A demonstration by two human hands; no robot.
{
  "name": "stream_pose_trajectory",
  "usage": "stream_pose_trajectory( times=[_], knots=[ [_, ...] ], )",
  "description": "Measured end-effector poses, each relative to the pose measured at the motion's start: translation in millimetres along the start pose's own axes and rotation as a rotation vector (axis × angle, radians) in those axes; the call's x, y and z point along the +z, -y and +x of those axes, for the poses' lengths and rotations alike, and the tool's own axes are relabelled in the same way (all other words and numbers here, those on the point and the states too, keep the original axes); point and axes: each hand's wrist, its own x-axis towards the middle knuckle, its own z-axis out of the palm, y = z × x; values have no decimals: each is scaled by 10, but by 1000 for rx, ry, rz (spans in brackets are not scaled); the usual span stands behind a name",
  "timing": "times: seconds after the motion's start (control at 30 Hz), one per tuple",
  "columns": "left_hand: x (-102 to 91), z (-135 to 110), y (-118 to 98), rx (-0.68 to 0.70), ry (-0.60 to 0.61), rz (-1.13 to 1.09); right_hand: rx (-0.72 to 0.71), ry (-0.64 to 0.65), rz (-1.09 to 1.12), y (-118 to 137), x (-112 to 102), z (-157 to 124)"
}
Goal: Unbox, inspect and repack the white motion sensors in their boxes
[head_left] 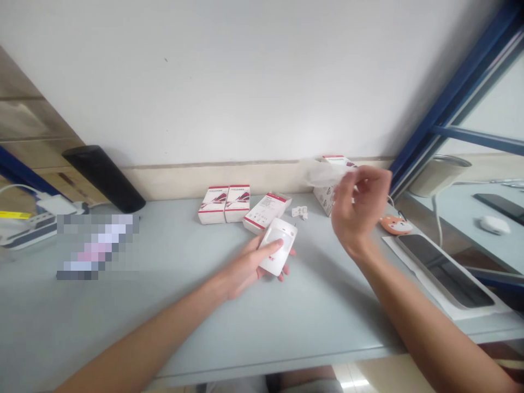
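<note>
I'm watching through the head-worn camera, close above a pale grey table [262, 327] and facing forward and down, with a white wall [229, 82] at twelve o'clock, the left forearm [143, 338] entering at seven, the right forearm [429, 322] at five.

My feed shows a bare left forearm [155, 333] and right forearm [434, 327], with pale grey trousers [307, 386] along the bottom edge.

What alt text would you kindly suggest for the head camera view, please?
The left hand holds a white plastic device over a pale grey desk, while the raised right hand pinches a translucent plastic film. Red-and-white product boxes stand behind them.
</note>
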Motion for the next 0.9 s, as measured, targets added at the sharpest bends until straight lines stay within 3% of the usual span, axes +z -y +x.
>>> stream_pose_trajectory(
  times=[0.1, 0.23, 0.37, 0.5, 0.6, 0.67, 0.8, 0.9],
  knots=[
    [17, 3, 22, 40, -34, -77, -145, 190, -306, -69, 66, -86],
    [13, 22, 9, 75, -69, -189, -141, 562, -623, -244, 131, -186],
    [-24, 44, -7, 112, -86, -259, -125, 668, -690, -349, 134, -243],
    [-54, 51, 10, 136, -101, -291, -117, 577, -583, -259, 148, -243],
    [-56, 49, 15, 144, -108, -292, -63, 518, -372, -82, 150, -204],
    [-53, 44, 6, 161, -109, -292, 63, 547, -185, 59, 141, -176],
    [-57, 34, -20, 198, -101, -283, 484, 701, 109, 265, 147, -187],
    [-69, 40, -14, 155, -74, -247, 655, 781, 243, 282, 199, -257]
  ],
)
